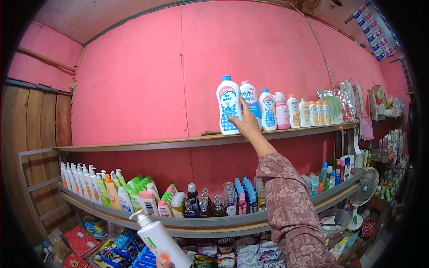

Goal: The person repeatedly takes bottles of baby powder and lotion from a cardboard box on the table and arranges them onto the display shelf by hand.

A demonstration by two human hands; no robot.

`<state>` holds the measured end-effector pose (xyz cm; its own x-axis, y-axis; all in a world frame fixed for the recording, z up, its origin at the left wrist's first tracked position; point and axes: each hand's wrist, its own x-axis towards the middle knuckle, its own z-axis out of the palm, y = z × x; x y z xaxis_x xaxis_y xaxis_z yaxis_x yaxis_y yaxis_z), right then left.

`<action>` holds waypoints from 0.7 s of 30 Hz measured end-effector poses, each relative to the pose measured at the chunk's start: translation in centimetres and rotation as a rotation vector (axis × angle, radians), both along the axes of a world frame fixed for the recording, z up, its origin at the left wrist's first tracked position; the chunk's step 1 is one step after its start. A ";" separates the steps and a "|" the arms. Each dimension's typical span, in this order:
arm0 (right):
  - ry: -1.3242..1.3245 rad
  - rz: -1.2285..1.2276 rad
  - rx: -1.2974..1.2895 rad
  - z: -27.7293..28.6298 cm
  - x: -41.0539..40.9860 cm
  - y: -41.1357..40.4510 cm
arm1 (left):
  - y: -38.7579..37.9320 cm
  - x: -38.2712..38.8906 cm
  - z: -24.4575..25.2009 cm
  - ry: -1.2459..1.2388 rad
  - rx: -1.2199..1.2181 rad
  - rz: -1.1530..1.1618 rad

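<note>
My right hand (248,121) reaches up to the top shelf and grips a white My Baby powder bottle (229,112) with a blue cap. Its thumb lies across the bottle's front and its fingers are at the right side. The bottle stands upright at the shelf's front edge; whether its base touches the board is hard to tell. Just right of it, a Mitu baby powder bottle (249,92) is partly hidden by that hand. At the bottom edge, my left hand (165,264), mostly cut off, holds a tilted white pump bottle (161,239).
Along the top shelf (134,144), more baby bottles (294,110) stand to the right. The lower shelf (214,221) carries pump bottles (90,184), lotions and sprays behind a front rail. Packets (248,258) lie below. A white fan (365,187) is at the right.
</note>
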<state>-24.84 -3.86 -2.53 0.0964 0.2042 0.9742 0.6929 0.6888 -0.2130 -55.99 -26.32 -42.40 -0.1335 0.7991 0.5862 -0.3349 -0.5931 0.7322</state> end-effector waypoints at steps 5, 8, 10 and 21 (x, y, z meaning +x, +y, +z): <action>-0.136 -0.304 -0.068 0.3 -0.9 -2.0 | 2.1 -2.4 -0.8 0.034 0.061 -0.016; -0.196 -0.301 -0.034 -0.4 -0.8 -2.2 | 4.1 -3.1 -2.3 0.096 0.012 0.023; -0.236 -0.300 0.048 -0.6 -0.8 -1.6 | 5.1 -3.1 -2.7 -0.140 -0.069 -0.125; -0.400 -0.396 -0.068 0.5 -2.3 -1.1 | 8.0 -2.9 -3.8 -0.220 -0.149 -0.200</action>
<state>-27.09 -4.93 -2.02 -0.1957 0.2911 0.9365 0.9314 0.3540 0.0846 -58.90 -18.35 -46.18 -0.0755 0.8970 0.4355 -0.5939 -0.3912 0.7030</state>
